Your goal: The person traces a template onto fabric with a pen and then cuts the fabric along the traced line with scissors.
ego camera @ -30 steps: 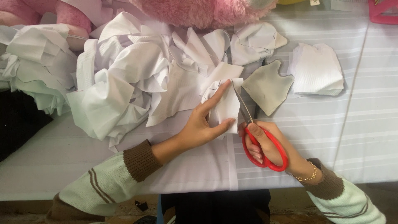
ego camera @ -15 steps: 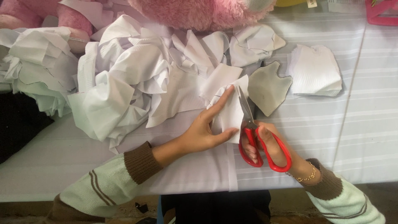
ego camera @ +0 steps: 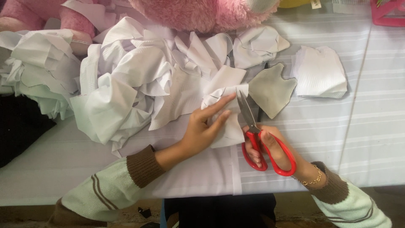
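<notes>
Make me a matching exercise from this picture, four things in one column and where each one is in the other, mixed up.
Things:
1. red-handled scissors
2. grey template piece
3. pink plush toy
4. stack of cut white pieces

Places:
A. top edge of the table
B. in the right hand
C. right of the grey piece
D. just beyond the scissor blades

Pairs: 1-B, 2-D, 3-A, 4-C

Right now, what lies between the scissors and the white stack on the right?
In the head view, a grey cut-out lies between the scissors and the white stack.
</notes>
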